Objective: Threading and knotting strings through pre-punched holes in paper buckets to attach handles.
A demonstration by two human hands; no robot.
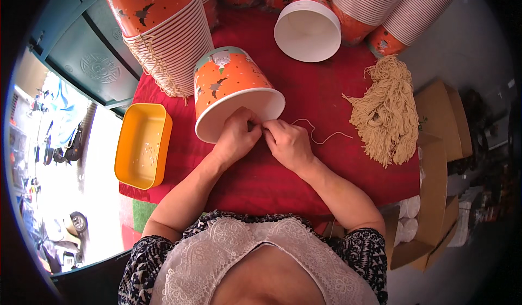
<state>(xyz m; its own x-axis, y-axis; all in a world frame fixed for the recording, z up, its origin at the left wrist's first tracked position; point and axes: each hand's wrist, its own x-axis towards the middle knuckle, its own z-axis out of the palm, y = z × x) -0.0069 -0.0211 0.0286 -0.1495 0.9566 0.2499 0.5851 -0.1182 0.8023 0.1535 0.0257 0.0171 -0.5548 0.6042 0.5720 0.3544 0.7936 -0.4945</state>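
Observation:
An orange paper bucket (234, 79) with bat figures and a white rim lies tilted on the red-covered table, its mouth turned toward me. My left hand (237, 136) is closed at the mouth, its fingers partly hidden inside the rim; what they hold cannot be made out. Right beside it, my right hand (289, 144) pinches at the rim's lower right edge. A thin pale string (324, 141) trails from the right hand across the cloth. The fingertips of both hands nearly meet.
A yellow plastic tub (142, 158) with small bits inside stands at the left. A tall stack of nested buckets (174, 49) rises behind it. A heap of beige strings (387, 114) lies at the right. Another bucket (308, 31) and more stacks line the back. Open cardboard boxes (435, 180) sit right of the table.

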